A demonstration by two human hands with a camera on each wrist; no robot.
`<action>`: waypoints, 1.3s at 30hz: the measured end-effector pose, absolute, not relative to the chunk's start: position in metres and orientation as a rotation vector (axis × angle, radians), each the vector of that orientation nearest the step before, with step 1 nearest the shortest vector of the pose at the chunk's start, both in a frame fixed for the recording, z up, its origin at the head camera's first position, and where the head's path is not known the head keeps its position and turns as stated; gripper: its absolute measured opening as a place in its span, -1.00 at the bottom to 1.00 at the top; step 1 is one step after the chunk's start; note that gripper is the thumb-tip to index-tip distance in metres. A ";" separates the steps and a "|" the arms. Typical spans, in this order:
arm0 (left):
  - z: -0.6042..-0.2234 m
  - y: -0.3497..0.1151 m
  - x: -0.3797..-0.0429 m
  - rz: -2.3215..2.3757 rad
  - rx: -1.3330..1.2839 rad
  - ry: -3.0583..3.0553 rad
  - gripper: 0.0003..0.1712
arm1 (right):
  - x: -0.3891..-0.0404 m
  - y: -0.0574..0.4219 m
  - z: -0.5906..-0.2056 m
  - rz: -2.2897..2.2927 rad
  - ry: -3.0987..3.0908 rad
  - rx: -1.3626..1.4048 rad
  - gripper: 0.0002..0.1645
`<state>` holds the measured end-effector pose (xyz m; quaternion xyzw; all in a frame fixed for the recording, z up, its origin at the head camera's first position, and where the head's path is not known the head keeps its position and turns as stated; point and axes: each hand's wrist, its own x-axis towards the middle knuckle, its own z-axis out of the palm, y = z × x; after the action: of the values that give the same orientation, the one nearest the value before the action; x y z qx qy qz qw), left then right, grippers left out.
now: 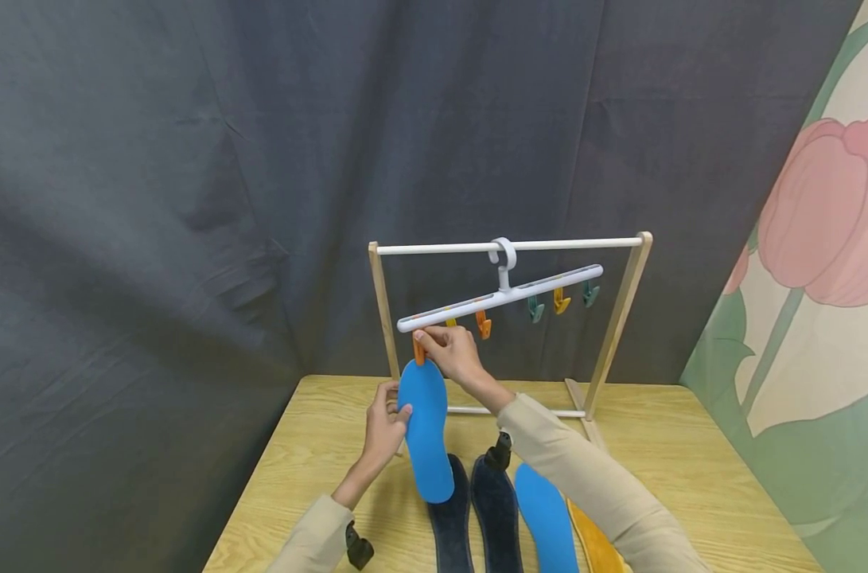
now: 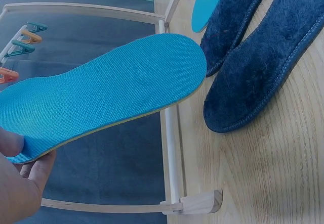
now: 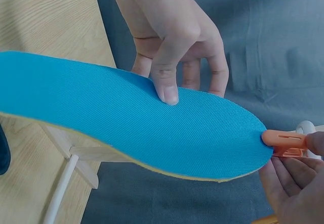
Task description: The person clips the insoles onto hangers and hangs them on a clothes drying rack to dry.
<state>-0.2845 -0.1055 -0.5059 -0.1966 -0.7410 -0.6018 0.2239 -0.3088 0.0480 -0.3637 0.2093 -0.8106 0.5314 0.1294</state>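
A blue insole (image 1: 426, 434) hangs upright below the low left end of a white clip hanger (image 1: 501, 298). My left hand (image 1: 386, 426) pinches its left edge, thumb on the front face and fingers behind, as the right wrist view shows. At the insole's top end, my right hand (image 1: 451, 352) pinches an orange clip (image 3: 284, 139) between thumb and fingers. The clip's jaws meet the insole's tip; whether they grip it firmly I cannot tell. Other clips, green, yellow and orange (image 1: 483, 325), dangle from the hanger.
The hanger hooks over the white bar of a wooden rack (image 1: 613, 318) and tilts down to the left. On the wooden table (image 1: 691, 477) lie two dark fuzzy insoles (image 1: 496, 509), another blue insole (image 1: 546, 517) and a yellow-orange one (image 1: 593, 537), partly under my right sleeve.
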 end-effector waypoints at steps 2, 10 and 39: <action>-0.508 -0.106 -0.285 -1.661 -0.572 -2.014 -0.62 | -0.309 0.048 -0.364 1.558 -2.352 0.609 -0.71; -0.484 -0.102 -0.267 -1.680 -0.496 -2.084 -0.59 | -0.309 0.048 -0.365 1.589 -2.346 0.612 -0.70; -0.506 -0.106 -0.285 -1.682 -0.627 -1.967 -0.57 | -0.309 0.050 -0.373 1.578 -2.342 0.632 -0.64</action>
<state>-0.2846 -0.1060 -0.5063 -0.2287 -0.7175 -0.6137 0.2372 -0.3087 0.0502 -0.3734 0.2165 -0.8032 0.5411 0.1234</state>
